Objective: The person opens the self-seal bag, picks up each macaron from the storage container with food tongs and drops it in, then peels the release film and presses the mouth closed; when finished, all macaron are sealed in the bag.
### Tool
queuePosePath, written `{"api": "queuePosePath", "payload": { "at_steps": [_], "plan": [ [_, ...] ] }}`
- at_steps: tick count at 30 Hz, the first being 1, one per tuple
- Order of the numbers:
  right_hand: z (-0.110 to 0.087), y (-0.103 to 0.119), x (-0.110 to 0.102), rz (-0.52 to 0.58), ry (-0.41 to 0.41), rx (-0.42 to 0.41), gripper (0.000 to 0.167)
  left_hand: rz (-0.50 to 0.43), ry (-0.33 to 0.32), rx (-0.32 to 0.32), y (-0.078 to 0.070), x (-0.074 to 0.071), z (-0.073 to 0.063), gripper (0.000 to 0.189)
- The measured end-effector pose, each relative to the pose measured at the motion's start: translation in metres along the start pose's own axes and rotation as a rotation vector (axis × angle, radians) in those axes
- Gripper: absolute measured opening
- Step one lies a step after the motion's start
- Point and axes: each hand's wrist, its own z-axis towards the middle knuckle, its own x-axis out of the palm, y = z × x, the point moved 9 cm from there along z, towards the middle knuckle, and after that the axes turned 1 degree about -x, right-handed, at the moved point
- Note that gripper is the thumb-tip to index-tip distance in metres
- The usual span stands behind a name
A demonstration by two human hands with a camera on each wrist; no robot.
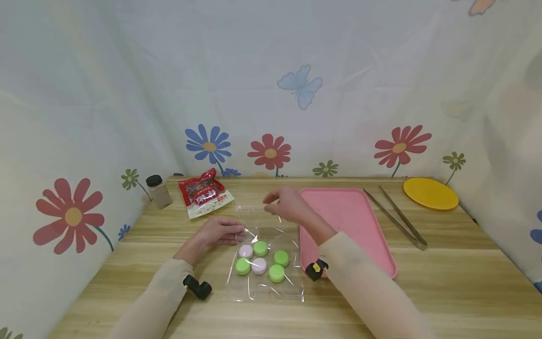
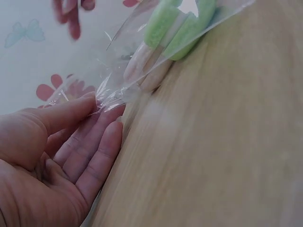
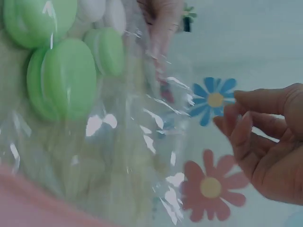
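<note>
A clear plastic bag [image 1: 264, 292] lies on the table with several green macarons [image 1: 277, 273] and two pale lilac macarons [image 1: 259, 266] inside. At its left edge, near the opening, my left hand [image 1: 220, 230] pinches the film between thumb and fingers; the left wrist view shows this hand [image 2: 66, 151] close up. My right hand [image 1: 288, 205] hovers by the bag's far flap [image 1: 254, 212]. In the right wrist view, the right hand [image 3: 265, 137] has loosely bent fingers, apart from the film, with nothing visible between them.
A pink tray [image 1: 343, 226] lies right of the bag, with metal tongs [image 1: 402, 219] beside it and a yellow plate [image 1: 431, 193] at the far right. Far left stand a black-lidded jar [image 1: 158, 193] and a red and white snack packet [image 1: 205, 194]. A flowered curtain surrounds the table.
</note>
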Motion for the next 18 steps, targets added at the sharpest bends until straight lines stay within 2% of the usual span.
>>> {"api": "queuePosePath", "payload": {
  "at_steps": [3, 7, 13, 18],
  "plan": [
    [0.021, 0.009, 0.023, 0.068, 0.043, -0.024, 0.015, 0.009, 0.008, 0.008, -0.002, 0.000, -0.001, 0.039],
    [0.039, 0.018, 0.044, 0.066, 0.069, -0.041, 0.007, 0.010, 0.015, 0.004, -0.003, 0.000, -0.003, 0.040],
    [0.051, 0.021, 0.053, -0.017, 0.035, -0.072, 0.013, -0.001, 0.024, 0.023, -0.006, -0.001, -0.002, 0.035],
    [0.054, 0.015, 0.064, 0.012, 0.094, -0.064, 0.013, 0.013, 0.044, 0.038, -0.006, 0.001, -0.003, 0.033]
  ]
}}
